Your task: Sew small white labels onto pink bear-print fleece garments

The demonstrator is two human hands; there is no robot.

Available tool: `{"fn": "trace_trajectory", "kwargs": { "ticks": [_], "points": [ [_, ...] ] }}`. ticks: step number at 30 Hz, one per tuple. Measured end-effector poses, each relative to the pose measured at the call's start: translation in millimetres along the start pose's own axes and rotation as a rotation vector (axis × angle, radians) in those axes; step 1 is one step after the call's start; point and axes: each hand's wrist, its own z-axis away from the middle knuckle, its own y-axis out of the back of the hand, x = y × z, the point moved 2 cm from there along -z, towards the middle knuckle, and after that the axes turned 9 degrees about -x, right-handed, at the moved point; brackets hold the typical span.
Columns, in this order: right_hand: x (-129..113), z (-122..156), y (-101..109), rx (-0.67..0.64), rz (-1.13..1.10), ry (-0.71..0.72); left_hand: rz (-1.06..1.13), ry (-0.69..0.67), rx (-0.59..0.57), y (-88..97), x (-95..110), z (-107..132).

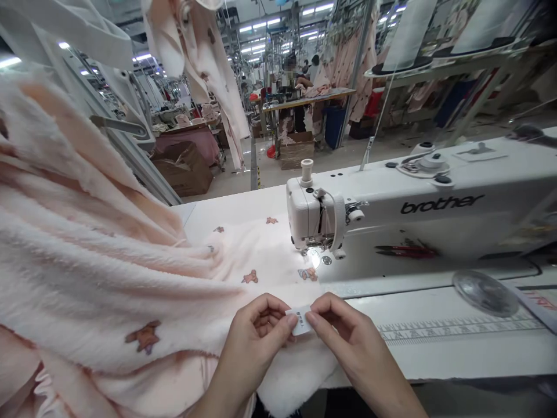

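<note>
Between the fingertips of both hands is a small white label point(301, 320) with dark printing. My left hand point(261, 331) pinches its left edge, thumb on top. On the label's right edge, my right hand point(348, 331) pinches in the same way. Beneath and to the left spreads pale pink fleece fabric point(183, 302) with brown bear prints, bunched in folds and running up to the machine. Just beyond my hands stands the white sewing machine head point(315, 215), its lamp lit over the needle area. The needle tip is too small to make out.
Red-handled snips point(407, 251) lie on the machine bed under the arm. A clear round dish point(485, 293) sits at the right, near a printed ruler strip point(461, 330). Pink garment pieces point(217, 69) hang ahead. Cardboard boxes point(185, 168) stand on the floor beyond; people work farther back.
</note>
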Motion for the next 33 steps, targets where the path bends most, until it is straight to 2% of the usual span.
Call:
{"fn": "trace_trajectory", "kwargs": {
  "ticks": [2,4,7,9,12,15,18,22,28,33],
  "points": [
    [5,0,5,0.016,0.045,0.023,-0.075,-0.015,-0.023,3.5,8,-3],
    [12,0,12,0.080,0.160,0.080,-0.205,-0.071,0.016,11.3,23,-9],
    [29,3,23,0.213,0.503,0.269,-0.412,-0.167,0.120,25.8,43,-32],
    [42,5,24,0.246,0.754,0.416,-0.517,-0.135,0.115,31.7,42,-55],
    [56,6,21,0.234,0.981,0.512,-0.627,0.010,0.030,32.4,20,-87],
    [58,2,21,0.207,0.957,0.499,-0.650,0.064,0.002,26.4,1,-102],
    [54,-10,22,0.230,0.838,0.447,-0.551,0.054,-0.028,15.7,-1,-104],
    [55,-22,21,0.319,0.869,0.402,-0.480,0.101,-0.066,4.5,-3,-107],
    [60,-21,21,0.364,0.952,0.473,-0.452,0.143,-0.091,8.1,-20,-115],
    [64,-20,22,0.304,0.992,0.416,-0.517,0.118,-0.045,6.7,-21,-111]
  ]
}}
